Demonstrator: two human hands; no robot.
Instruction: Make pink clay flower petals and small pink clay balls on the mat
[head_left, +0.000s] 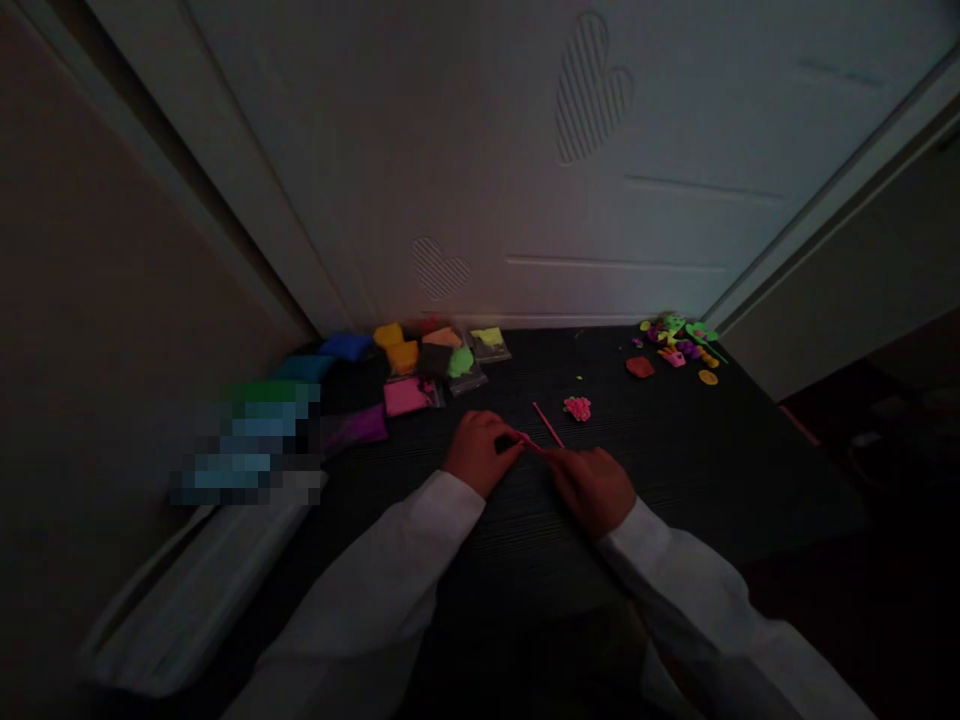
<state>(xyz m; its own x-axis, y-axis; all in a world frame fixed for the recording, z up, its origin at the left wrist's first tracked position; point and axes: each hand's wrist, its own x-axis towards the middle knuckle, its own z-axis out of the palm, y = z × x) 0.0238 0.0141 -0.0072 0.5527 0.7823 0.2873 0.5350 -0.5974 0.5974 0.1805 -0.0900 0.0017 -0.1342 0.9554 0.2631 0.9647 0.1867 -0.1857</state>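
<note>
Between my two hands runs a thin pink strip [529,442], which looks like soft modelling clay. My left hand [482,452] pinches its left end between thumb and fingers. At the other end my right hand [596,488] is closed on it, with its fingertips partly hidden. Just beyond my right hand lies a slim pink stick [547,424] on the dark table [480,560]. A small bumpy pink cluster with some green at its edge [577,408] rests a little right of the stick.
Colourful clay packets, among them a pink packet [406,397] and a purple packet [356,428], lie at the back left. Small shaped clay pieces [679,345] and a red piece [640,367] sit back right. A long pale package [202,590] lies left. A white panel [465,150] borders the table's back.
</note>
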